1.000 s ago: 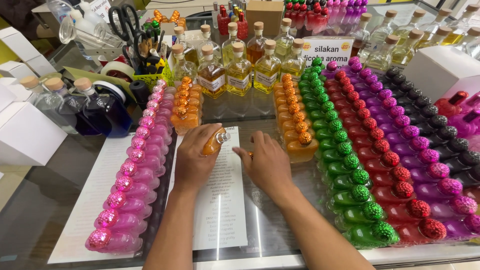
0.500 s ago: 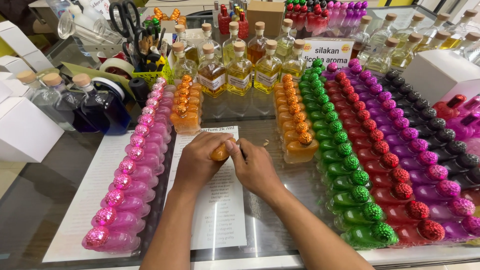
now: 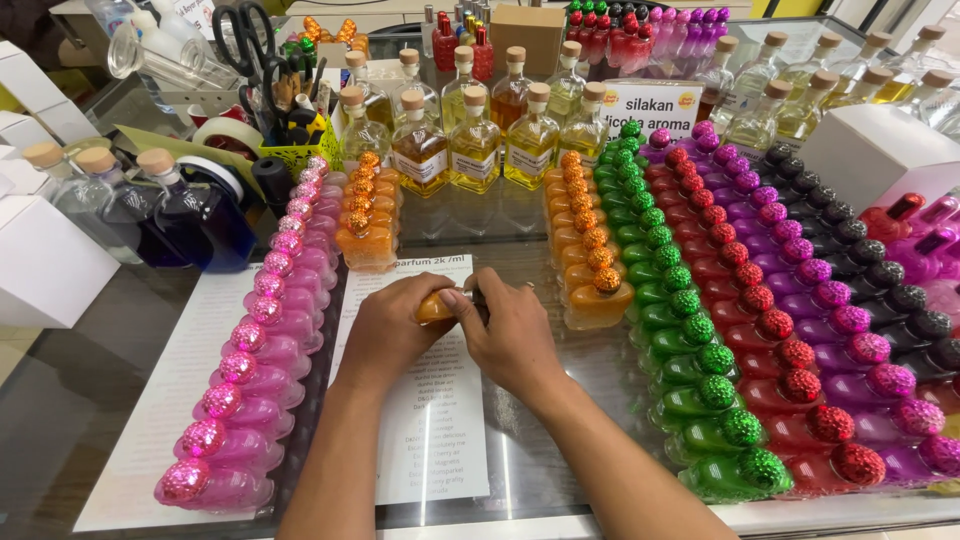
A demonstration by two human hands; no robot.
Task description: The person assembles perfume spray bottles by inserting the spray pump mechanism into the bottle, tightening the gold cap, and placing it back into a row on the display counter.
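A small orange bottle lies sideways over the printed sheet on the glass counter. My left hand is wrapped around its body. My right hand pinches the bottle's neck end, where a dark cap part shows between the fingers. Both hands touch each other at the counter's middle. Most of the bottle is hidden by my fingers.
Rows of small bottles flank my hands: pink on the left, orange, green, red and purple on the right. Corked glass bottles stand behind. White boxes and scissors sit at left.
My left hand lifted the orange bottle from near the orange row and brought it toward me. My right hand closed in from the right and now grips its top.
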